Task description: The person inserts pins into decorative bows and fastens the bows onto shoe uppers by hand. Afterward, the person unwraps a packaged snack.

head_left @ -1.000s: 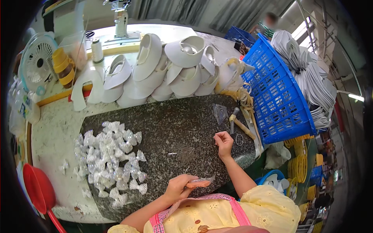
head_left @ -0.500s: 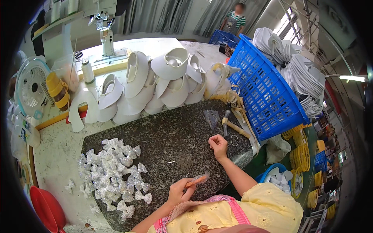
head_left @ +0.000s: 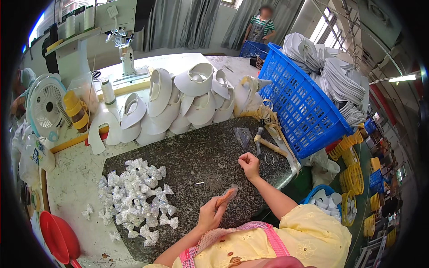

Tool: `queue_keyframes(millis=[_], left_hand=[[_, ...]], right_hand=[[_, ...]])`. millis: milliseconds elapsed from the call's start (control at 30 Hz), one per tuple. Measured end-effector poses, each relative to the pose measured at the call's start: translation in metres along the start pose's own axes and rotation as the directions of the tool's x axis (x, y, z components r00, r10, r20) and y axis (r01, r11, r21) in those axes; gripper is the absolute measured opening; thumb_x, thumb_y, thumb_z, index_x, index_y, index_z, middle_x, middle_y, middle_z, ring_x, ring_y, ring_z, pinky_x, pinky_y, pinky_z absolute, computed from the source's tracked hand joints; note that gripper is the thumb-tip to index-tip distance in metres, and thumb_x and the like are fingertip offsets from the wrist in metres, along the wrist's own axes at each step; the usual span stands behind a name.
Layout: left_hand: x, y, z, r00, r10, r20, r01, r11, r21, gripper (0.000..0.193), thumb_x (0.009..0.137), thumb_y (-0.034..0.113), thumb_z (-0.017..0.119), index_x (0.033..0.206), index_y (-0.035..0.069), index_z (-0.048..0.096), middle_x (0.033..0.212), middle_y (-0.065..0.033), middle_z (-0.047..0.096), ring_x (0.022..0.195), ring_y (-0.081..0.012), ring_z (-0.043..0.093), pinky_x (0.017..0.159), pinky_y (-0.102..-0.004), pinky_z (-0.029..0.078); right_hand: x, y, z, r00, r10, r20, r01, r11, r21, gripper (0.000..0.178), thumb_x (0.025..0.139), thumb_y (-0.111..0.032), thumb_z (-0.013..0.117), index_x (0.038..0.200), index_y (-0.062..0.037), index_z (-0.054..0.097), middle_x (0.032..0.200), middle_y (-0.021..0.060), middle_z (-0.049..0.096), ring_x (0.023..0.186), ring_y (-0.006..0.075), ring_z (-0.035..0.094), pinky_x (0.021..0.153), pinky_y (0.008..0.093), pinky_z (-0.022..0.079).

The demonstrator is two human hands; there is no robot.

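My left hand [head_left: 210, 215] is closed around a narrow orange thing [head_left: 227, 196] that seems to have clear film about it; its kind does not show. It is held just above the near edge of a dark speckled stone slab [head_left: 196, 156]. Over the slab's right part, my right hand [head_left: 249, 165] has its fingers curled in, and whatever they may hold is hidden. A heap of white glittery bows [head_left: 138, 192] covers the slab's left side. Between the heap and my hands lie a small white stick [head_left: 199, 183] and several thin pin-like bits [head_left: 214, 181].
A hammer [head_left: 259, 136] and clear plastic bag [head_left: 242, 136] lie at the slab's far right. Behind stand white shoe uppers [head_left: 194, 107] and a sewing machine [head_left: 127, 58]. A blue basket [head_left: 304, 105] rises at right, a red scoop [head_left: 58, 236] at near left. Another person [head_left: 260, 29] stands far back.
My left hand has tipped the orange thing more upright and raised it slightly. My right hand stays curled in nearly the same place. The whole view has shifted a little.
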State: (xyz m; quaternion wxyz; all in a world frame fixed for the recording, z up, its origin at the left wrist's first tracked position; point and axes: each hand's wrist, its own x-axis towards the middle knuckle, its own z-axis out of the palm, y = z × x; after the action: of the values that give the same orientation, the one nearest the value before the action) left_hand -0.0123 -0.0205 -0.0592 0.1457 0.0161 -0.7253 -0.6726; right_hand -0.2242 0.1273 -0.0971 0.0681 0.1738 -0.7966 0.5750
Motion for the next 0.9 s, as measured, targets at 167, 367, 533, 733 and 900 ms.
queue_keyframes(millis=[167,367,533,733,900], left_hand=[[0.0005,-0.0070,0.0017,1.000,0.019,0.009,-0.019,0.999,-0.033,0.022,0.082,0.003,0.050,0.104,0.003,0.055,0.079,-0.0107,0.059,0.065,-0.0158,0.058,0.060,-0.0247,0.045],[0.0018,-0.0108,0.0018,1.000,-0.004,-0.018,0.003,0.999,-0.053,0.024,0.083,0.003,0.052,0.107,0.002,0.053,0.080,-0.0090,0.060,0.066,-0.0147,0.058,0.061,-0.0250,0.046],[0.0012,-0.0102,0.0042,0.996,-0.090,-0.011,0.089,0.993,-0.073,0.021,0.085,0.006,0.051,0.105,0.001,0.053,0.077,-0.0082,0.059,0.064,-0.0125,0.059,0.058,-0.0241,0.047],[0.0013,-0.0069,0.0046,0.994,-0.105,-0.014,0.104,0.992,-0.077,0.021,0.086,0.008,0.051,0.104,-0.001,0.053,0.075,-0.0068,0.059,0.065,-0.0105,0.058,0.059,-0.0236,0.047],[0.0058,-0.0051,0.0028,0.994,-0.104,-0.035,0.099,0.988,-0.122,0.021,0.085,0.007,0.051,0.105,-0.001,0.053,0.077,-0.0055,0.059,0.065,-0.0089,0.057,0.059,-0.0224,0.046]], right_hand=[[-0.0005,-0.0029,0.0000,0.998,0.067,0.011,-0.067,0.998,0.022,0.008,0.072,-0.002,0.063,0.071,-0.0041,0.055,0.060,-0.0049,0.052,0.052,0.0015,0.045,0.049,0.0175,0.037],[0.0010,-0.0034,0.0002,1.000,0.014,0.018,-0.015,1.000,0.014,0.007,0.072,-0.003,0.062,0.071,-0.0037,0.055,0.060,-0.0036,0.053,0.053,0.0025,0.046,0.050,0.0184,0.038],[0.0006,-0.0048,0.0003,1.000,0.012,0.008,-0.012,1.000,0.002,0.007,0.073,-0.003,0.062,0.071,-0.0033,0.055,0.060,-0.0030,0.053,0.053,0.0031,0.047,0.050,0.0187,0.038],[-0.0001,-0.0083,0.0004,0.996,0.084,0.022,-0.083,0.996,-0.013,0.007,0.073,-0.005,0.062,0.072,-0.0029,0.055,0.060,-0.0023,0.053,0.053,0.0039,0.048,0.051,0.0195,0.039],[0.0008,-0.0101,0.0009,1.000,-0.007,0.008,0.007,0.999,-0.048,0.008,0.073,-0.005,0.063,0.072,-0.0027,0.055,0.060,-0.0012,0.054,0.053,0.0046,0.048,0.051,0.0206,0.040]])
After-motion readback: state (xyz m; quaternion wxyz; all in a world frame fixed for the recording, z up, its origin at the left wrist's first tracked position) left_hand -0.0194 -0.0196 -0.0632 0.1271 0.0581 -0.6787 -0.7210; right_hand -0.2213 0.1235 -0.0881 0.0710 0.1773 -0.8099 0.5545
